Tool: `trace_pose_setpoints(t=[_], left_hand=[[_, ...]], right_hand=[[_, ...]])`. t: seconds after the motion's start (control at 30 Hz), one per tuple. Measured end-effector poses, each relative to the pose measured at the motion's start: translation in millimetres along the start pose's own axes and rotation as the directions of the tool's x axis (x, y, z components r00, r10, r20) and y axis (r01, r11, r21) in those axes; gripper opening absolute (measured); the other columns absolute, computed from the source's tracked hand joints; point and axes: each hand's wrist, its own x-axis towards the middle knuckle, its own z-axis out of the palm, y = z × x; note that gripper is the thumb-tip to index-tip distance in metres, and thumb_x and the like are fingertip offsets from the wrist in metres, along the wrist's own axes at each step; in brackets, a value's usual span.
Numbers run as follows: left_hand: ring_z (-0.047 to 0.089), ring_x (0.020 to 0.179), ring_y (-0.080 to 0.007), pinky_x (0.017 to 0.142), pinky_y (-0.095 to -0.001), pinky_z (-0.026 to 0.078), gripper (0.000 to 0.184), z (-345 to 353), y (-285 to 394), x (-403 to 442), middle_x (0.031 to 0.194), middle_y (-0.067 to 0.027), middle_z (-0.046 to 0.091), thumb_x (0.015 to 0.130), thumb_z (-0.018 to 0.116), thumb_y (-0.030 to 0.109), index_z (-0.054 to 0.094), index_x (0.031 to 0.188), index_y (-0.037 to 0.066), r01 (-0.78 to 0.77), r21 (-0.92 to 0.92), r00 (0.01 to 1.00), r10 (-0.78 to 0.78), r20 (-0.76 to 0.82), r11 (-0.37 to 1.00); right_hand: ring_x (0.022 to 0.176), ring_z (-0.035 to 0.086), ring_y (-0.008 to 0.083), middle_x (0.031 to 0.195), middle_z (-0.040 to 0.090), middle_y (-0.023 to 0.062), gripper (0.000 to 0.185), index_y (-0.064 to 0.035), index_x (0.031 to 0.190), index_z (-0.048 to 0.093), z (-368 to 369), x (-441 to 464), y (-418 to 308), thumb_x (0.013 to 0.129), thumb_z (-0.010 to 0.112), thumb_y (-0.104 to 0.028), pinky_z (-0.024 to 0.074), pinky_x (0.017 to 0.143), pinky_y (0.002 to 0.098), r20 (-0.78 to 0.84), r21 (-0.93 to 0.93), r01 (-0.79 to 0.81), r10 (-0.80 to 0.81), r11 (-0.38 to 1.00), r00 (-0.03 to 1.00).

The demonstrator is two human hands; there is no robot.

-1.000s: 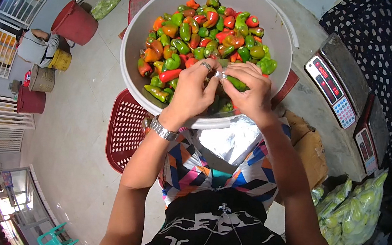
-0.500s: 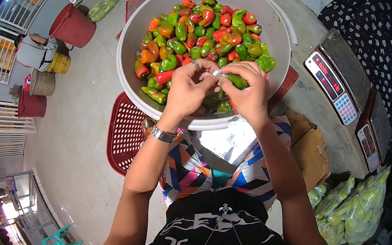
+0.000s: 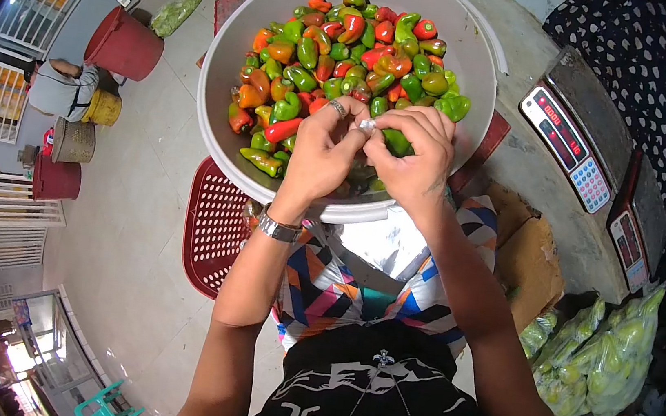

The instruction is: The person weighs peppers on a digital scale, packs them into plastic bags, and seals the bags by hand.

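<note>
A big grey tub (image 3: 219, 125) holds many red, green and orange peppers (image 3: 308, 53). Over its near side my left hand (image 3: 325, 151) and my right hand (image 3: 415, 153) meet, both with fingers pinched on the gathered top of a clear plastic bag (image 3: 368, 124). Part of the bag hangs below my fingers, dim and partly hidden, with green peppers seen through it. A green pepper (image 3: 398, 142) shows beside the fingers of my right hand.
A red perforated basket (image 3: 211, 231) stands left of my legs. Two digital scales (image 3: 566, 148) are at the right, above filled plastic bags (image 3: 616, 355). Cardboard (image 3: 531, 259) lies by my right knee. Buckets (image 3: 126, 45) and a person (image 3: 63, 88) are at the far left.
My right hand has turned slightly, and less of the green pepper beside its fingers shows. Both hands remain pinched together at the bag's top. The view has shifted a little.
</note>
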Motion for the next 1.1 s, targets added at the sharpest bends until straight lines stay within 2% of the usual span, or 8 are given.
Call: trace_pose_setpoints(t=[0.2, 0.37, 0.47, 0.6, 0.7, 0.87, 0.97, 1.1], left_hand=[[0.064, 0.076, -0.0077, 0.068, -0.0257, 0.058, 0.008, -13.7, 3.7, 0.0, 0.083, -0.0008, 0.064, 0.099, 0.063, 0.001, 0.064, 0.106, -0.003, 0.122, -0.052, 0.980, -0.113, 0.164, 0.991], [0.065, 0.077, -0.0077, 0.067, -0.0236, 0.054, 0.009, -13.3, -8.9, -0.2, 0.088, -0.0010, 0.066, 0.103, 0.063, 0.007, 0.064, 0.106, -0.001, 0.072, 0.166, 0.994, -0.084, 0.065, 0.984], [0.064, 0.073, -0.0076, 0.066, -0.0253, 0.052, 0.010, -7.9, -12.1, -3.8, 0.081, -0.0040, 0.065, 0.099, 0.067, 0.007, 0.067, 0.103, -0.003, -0.011, 0.218, 1.000, 0.012, -0.003, 0.976], [0.065, 0.073, -0.0073, 0.067, -0.0251, 0.052, 0.010, -2.9, -18.7, -7.8, 0.080, -0.0044, 0.069, 0.097, 0.068, 0.005, 0.068, 0.102, -0.004, -0.056, 0.190, 0.993, 0.074, -0.093, 0.980], [0.067, 0.077, -0.0071, 0.070, -0.0236, 0.054, 0.009, 1.0, -13.7, -11.2, 0.084, -0.0040, 0.073, 0.098, 0.066, 0.003, 0.070, 0.103, -0.004, 0.049, 0.011, 0.988, -0.047, -0.146, 0.999], [0.068, 0.076, -0.0075, 0.071, -0.0233, 0.055, 0.011, 1.5, -6.4, -14.2, 0.087, -0.0041, 0.074, 0.099, 0.066, 0.002, 0.071, 0.104, -0.006, 0.080, 0.073, 0.983, -0.067, -0.169, 0.994], [0.068, 0.075, -0.0080, 0.070, -0.0232, 0.056, 0.012, 4.7, -3.1, -14.2, 0.088, -0.0051, 0.074, 0.098, 0.068, 0.002, 0.071, 0.105, -0.007, 0.082, 0.064, 0.983, -0.070, -0.172, 0.995], [0.070, 0.075, -0.0103, 0.069, -0.0235, 0.057, 0.013, 1.0, -11.8, -11.9, 0.088, -0.0078, 0.075, 0.097, 0.070, 0.002, 0.069, 0.106, -0.008, 0.095, -0.148, 0.986, -0.114, -0.124, 0.984]], right_hand=[[0.087, 0.066, 0.0266, 0.090, 0.072, 0.0042, 0.016, -0.0105, 0.087, 0.070, -0.9, -3.0, 4.4, 0.075, 0.080, -0.011, 0.0457, 0.087, 0.0402, 0.054, 0.043, -0.001, -0.001, 0.999, 0.999], [0.085, 0.068, 0.0309, 0.091, 0.072, 0.0087, 0.014, -0.0061, 0.092, 0.071, -2.4, 1.8, 4.7, 0.080, 0.078, -0.007, 0.0512, 0.082, 0.0405, 0.144, 0.206, -0.138, 0.109, 0.969, 0.984], [0.088, 0.068, 0.0303, 0.094, 0.072, 0.0087, 0.017, -0.0050, 0.097, 0.073, -3.5, 1.2, 15.8, 0.081, 0.078, -0.005, 0.0518, 0.085, 0.0400, 0.163, 0.256, -0.013, -0.030, 0.967, 0.986], [0.094, 0.066, 0.0271, 0.096, 0.072, 0.0063, 0.019, -0.0068, 0.098, 0.075, -5.4, 1.7, 13.8, 0.079, 0.079, -0.007, 0.0492, 0.085, 0.0395, 0.150, 0.127, 0.081, -0.100, 0.989, 0.984], [0.096, 0.064, 0.0251, 0.097, 0.072, 0.0042, 0.020, -0.0083, 0.097, 0.075, -8.3, -0.3, 6.5, 0.078, 0.080, -0.009, 0.0461, 0.086, 0.0397, 0.144, 0.041, 0.119, -0.124, 0.992, 0.982], [0.095, 0.062, 0.0243, 0.097, 0.072, 0.0027, 0.018, -0.0094, 0.094, 0.073, -5.9, -2.1, 3.1, 0.078, 0.079, -0.011, 0.0436, 0.088, 0.0410, 0.121, -0.031, 0.126, -0.121, 0.992, 0.985], [0.094, 0.062, 0.0253, 0.096, 0.071, 0.0029, 0.015, -0.0094, 0.093, 0.072, -0.5, -3.2, 1.0, 0.079, 0.077, -0.011, 0.0437, 0.086, 0.0412, 0.093, -0.012, 0.077, -0.076, 0.997, 0.993], [0.101, 0.063, 0.0255, 0.097, 0.071, 0.0065, 0.011, -0.0052, 0.093, 0.072, 0.3, -3.8, 3.8, 0.082, 0.074, -0.008, 0.0449, 0.093, 0.0393, 0.232, 0.200, -0.188, 0.140, 0.962, 0.963]])
